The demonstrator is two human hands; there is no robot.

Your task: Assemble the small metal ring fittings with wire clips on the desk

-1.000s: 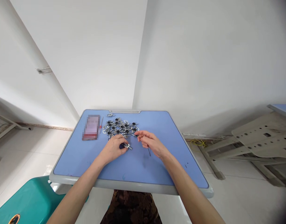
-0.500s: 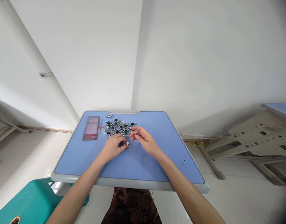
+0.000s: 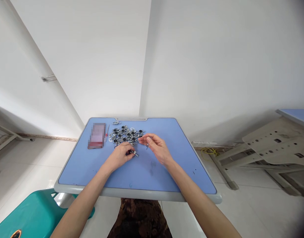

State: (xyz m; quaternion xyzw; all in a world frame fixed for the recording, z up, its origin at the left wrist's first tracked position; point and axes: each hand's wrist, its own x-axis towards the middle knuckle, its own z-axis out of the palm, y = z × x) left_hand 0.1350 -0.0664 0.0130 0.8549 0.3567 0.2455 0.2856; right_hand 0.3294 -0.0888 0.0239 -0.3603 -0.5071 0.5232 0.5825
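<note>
My left hand (image 3: 121, 155) is closed, thumb and fingers pinching a small silvery metal fitting (image 3: 135, 153) just above the table. Part of that fitting is hidden behind the fingers. To its right, my right hand (image 3: 158, 148) pinches a thin, short metal pin (image 3: 147, 146) that points down from the fingertips. Beyond both hands lies a loose pile of metal fittings (image 3: 124, 135), several with round black discs. The fingertips of my right hand are close to the pile's right edge.
On the blue table (image 3: 152, 178), a phone-like blurred object (image 3: 96, 135) lies at the left beside a thin screwdriver with a red part (image 3: 106, 134). One lone fitting (image 3: 116, 123) lies behind the pile. A green stool (image 3: 35, 211) stands at lower left; another desk (image 3: 278, 145) is at right.
The fitting in my left hand has turned slightly, its end now pointing lower right. My right hand has shifted a little, and the pin at its fingertips shows more clearly.
</note>
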